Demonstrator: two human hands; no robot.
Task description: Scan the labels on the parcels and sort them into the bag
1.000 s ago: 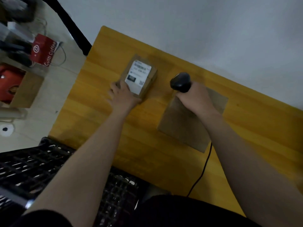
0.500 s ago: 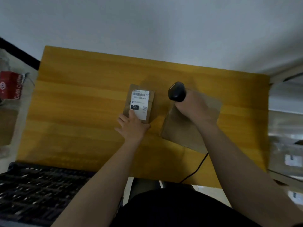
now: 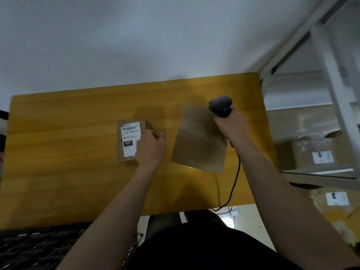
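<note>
A small brown parcel point(image 3: 127, 142) with a white barcode label lies face up on the yellow wooden table point(image 3: 64, 149), left of centre. My left hand point(image 3: 151, 148) lies over its right side, fingers curled on the top and thumb out to the right. My right hand point(image 3: 231, 126) grips the handle of a black barcode scanner point(image 3: 221, 105), held upright over the far right corner of a flat brown cardboard parcel point(image 3: 198, 141). The scanner's head is well to the right of the labelled parcel. No bag is in view.
The scanner's black cable point(image 3: 234, 184) runs off the table's near edge. A black lattice crate point(image 3: 39, 246) sits below the table at lower left. A white metal shelf point(image 3: 331, 117) at right holds labelled cardboard boxes point(image 3: 319, 154). A grey wall is behind the table.
My head view has swung right, bringing the shelf into sight. My left hand moved from the parcel's near edge to its right side. The scanner has drawn away to the right of the labelled parcel.
</note>
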